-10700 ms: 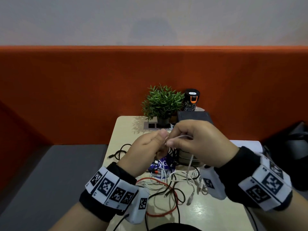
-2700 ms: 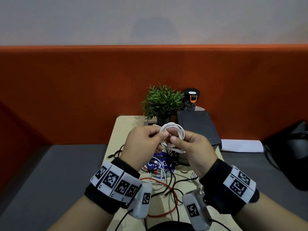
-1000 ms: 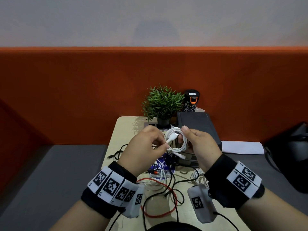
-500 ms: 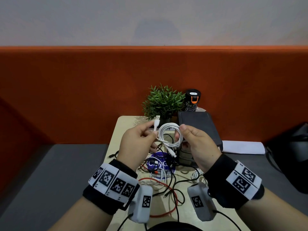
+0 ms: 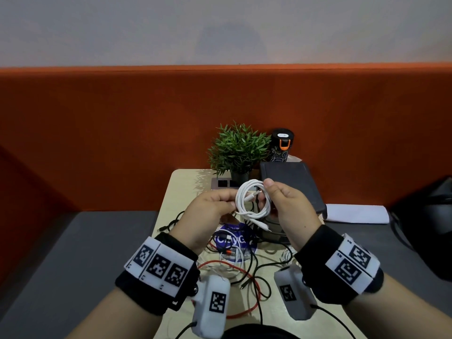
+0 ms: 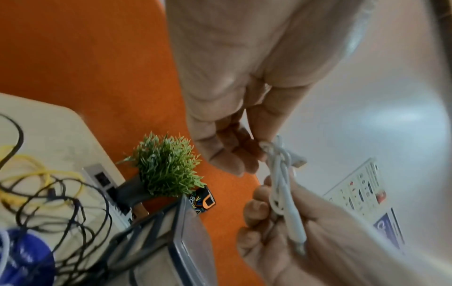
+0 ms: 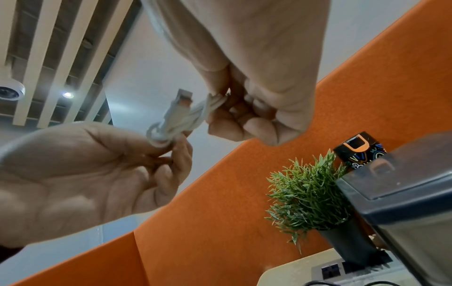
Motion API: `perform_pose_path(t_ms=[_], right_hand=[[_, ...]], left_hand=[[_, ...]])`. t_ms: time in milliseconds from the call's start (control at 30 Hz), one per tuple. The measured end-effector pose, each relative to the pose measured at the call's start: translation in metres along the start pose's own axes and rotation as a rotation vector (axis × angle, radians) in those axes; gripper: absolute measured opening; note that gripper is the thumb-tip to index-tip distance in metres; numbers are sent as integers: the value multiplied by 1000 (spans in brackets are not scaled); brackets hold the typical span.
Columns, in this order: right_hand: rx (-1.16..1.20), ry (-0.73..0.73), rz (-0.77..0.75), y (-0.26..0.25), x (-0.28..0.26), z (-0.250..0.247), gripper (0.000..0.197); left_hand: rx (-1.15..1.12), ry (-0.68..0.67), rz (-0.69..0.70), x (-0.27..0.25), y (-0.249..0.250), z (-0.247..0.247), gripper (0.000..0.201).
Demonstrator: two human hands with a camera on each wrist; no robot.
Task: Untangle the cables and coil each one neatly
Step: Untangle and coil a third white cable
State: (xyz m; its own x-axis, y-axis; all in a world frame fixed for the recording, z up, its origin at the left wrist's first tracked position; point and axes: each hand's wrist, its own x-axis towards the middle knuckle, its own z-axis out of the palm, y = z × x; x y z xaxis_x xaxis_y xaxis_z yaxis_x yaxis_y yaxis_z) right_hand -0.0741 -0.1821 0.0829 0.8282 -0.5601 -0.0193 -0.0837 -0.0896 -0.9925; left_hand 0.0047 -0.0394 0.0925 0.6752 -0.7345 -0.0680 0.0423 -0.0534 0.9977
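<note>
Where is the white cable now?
In the head view the white cable, coiled, is held up between the left hand and the right hand, above the table and in front of the plant.

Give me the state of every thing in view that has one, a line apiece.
white cable: coiled into loops, held off the table by both hands
left hand: pinches the coil's left side
right hand: grips the coil's right side
cables on the table: tangled, black, red and white, uncoiled
dark box: lid on
potted plant: upright
</note>
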Motion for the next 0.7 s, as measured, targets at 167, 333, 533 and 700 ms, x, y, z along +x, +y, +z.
perform_pose_path(t_ms=[167,333,533,700], right_hand=[[-41,-5,18,8,-3,2,40],[-181,-39,-38,14,-6,8,39],[-242,-68,-44,14,-10,11,42],[-307,-83,-57,10,-16,12,42]], left_hand=[[-153,-9,-40,-1,7,0,30],[112,114,59,-1,-2,4,61],[182,247,259,-3,-13,10,40],[249,298,330,-4,-16,14,19]])
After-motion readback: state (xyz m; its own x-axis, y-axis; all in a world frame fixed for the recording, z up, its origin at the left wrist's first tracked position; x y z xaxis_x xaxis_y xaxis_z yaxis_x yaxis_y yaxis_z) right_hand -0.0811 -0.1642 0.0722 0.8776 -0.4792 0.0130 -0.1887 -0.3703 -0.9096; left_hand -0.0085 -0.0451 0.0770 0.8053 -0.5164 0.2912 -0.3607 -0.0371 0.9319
